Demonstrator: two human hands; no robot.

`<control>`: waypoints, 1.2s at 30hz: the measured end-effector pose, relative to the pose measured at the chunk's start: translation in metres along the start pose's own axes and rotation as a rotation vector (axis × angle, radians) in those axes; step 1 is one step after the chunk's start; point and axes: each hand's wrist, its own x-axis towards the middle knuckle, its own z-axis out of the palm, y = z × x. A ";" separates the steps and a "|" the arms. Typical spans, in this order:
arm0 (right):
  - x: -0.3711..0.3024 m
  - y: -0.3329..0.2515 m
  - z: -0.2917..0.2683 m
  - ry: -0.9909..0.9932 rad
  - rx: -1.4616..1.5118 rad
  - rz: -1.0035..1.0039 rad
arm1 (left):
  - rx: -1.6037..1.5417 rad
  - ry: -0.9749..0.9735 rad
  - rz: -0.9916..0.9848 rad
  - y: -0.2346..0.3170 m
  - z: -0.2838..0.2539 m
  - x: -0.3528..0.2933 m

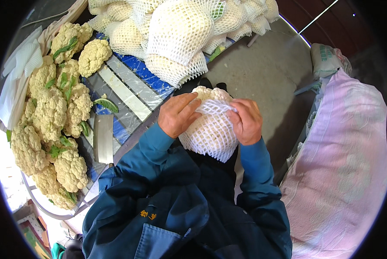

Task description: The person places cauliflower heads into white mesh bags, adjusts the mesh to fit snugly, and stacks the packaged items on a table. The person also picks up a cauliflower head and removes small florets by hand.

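Two hands hold one white net, the left hand (pixel 176 114) at its left side and the right hand (pixel 247 121) at its right. The net (pixel 210 131) sits in front of the body, over the lap, with a cauliflower (pixel 209 92) inside it. Its long axis runs roughly away from the person, with a slight lean: the frilled end lies nearest the lap, and the bunched rim (pixel 217 106) lies at the far end, between the two sets of fingertips. Beyond that rim, on the side away from the body, the cauliflower's pale crown stands bare; the rest shows only through the mesh.

Both hands are drawn in narrow, fingers bent and gathered on the net near its rim. Neither is clearly nearer, since both touch it, though the left fingers reach a little farther toward the bare crown. How firmly each one pinches, I cannot tell.

To the left of the net, and apart from it, stands the surface (pixel 126 94), bearing a cleaver (pixel 103 139) on the net's near left, a loose leaf (pixel 106 105) and, farther left, a pile of bare heads (pixel 51 113). Beyond the net, wrapped heads (pixel 178 32) are heaped. Well to its right lies a pink cloth (pixel 336 168).
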 end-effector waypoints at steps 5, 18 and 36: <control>0.021 0.015 0.004 0.009 -0.016 0.037 | -0.055 0.088 -0.091 -0.021 0.012 0.016; 0.022 0.091 0.018 -0.120 0.377 0.621 | -0.384 -0.068 -0.283 -0.079 0.054 0.043; 0.052 0.108 0.036 -0.083 0.271 0.415 | -0.559 -0.065 -0.608 -0.071 0.036 0.004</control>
